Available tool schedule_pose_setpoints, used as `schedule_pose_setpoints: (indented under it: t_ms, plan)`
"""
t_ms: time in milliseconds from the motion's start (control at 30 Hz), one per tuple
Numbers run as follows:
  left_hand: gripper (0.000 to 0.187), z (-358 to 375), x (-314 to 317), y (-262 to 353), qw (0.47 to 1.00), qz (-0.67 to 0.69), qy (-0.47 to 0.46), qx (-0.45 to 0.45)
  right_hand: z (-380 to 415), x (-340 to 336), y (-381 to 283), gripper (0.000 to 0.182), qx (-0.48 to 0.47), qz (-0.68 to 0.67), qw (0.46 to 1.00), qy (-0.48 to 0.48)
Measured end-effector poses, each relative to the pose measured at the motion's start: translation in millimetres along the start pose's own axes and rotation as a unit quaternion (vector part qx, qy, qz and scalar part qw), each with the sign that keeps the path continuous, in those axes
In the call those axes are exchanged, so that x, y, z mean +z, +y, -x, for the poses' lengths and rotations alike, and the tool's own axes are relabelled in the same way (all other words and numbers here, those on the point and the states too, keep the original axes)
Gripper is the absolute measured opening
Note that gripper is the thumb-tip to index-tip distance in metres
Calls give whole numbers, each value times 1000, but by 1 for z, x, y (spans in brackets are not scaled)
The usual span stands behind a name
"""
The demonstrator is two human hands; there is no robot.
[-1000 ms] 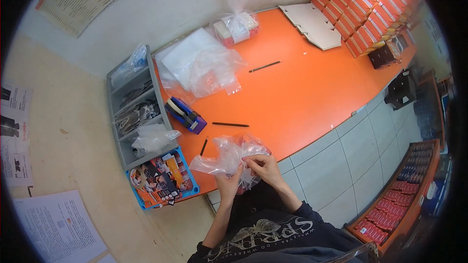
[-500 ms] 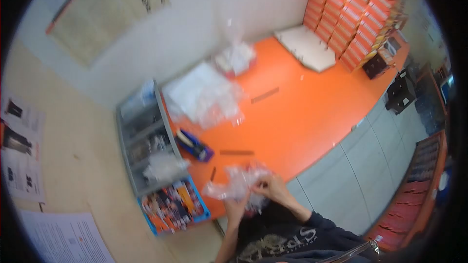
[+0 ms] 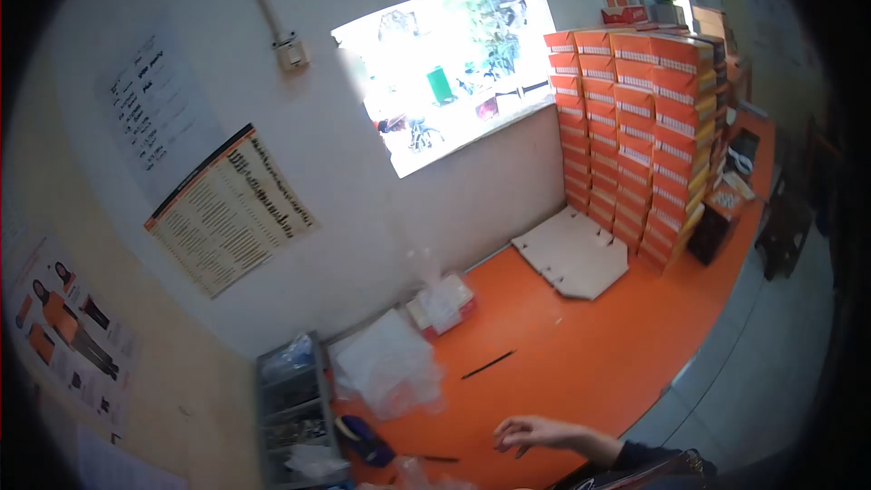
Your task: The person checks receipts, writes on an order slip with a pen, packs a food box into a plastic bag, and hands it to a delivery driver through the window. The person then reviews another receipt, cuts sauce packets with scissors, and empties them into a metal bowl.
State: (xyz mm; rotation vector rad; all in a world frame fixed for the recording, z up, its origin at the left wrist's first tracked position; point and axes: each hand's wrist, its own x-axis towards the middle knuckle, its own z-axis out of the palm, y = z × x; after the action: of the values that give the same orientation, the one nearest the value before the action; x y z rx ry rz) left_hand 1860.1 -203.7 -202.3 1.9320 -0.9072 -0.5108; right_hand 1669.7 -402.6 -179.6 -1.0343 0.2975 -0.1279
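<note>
My right hand (image 3: 533, 434) hovers over the near part of the orange counter (image 3: 581, 372), fingers spread, with nothing in it. Its dark sleeve (image 3: 635, 455) enters from the lower right. A crumpled clear plastic bag (image 3: 417, 474) lies at the bottom edge, left of the hand and apart from it. A thin black stick (image 3: 441, 459) lies between them. My left hand is out of sight.
Stacked orange boxes (image 3: 635, 127) fill the far right. Flat cardboard sheets (image 3: 573, 263) lie before them. A pile of clear bags (image 3: 388, 370), a tied bag of goods (image 3: 442, 302), a black pen (image 3: 488, 364), a blue tape dispenser (image 3: 365, 440) and a grey sorting tray (image 3: 292, 408) sit left.
The view has swung sharply upward to the wall and window. Both hands were on the clear bag; now the right hand is off it and spread, and the left is out of frame.
</note>
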Motion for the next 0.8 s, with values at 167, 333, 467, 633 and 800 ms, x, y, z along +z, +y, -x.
schedule_pose_setpoints:
  t_ms: [167,333,467,633,800]
  plan:
    - [46,-72,68,94,994,-100,19,41,7,-121,-25,44,-217,236,945,63]
    - [63,-185,156,311,895,-334,98,277,-8,-210,-211,54,-286,-34,954,84]
    - [62,-182,185,392,939,139,149,276,-75,-315,-404,50,-390,8,914,107]
    - [54,-202,178,395,812,480,-88,320,-191,-401,-572,47,-338,161,920,114]
    - [53,-248,192,394,768,550,-93,314,-392,-586,-590,38,-483,524,701,7]
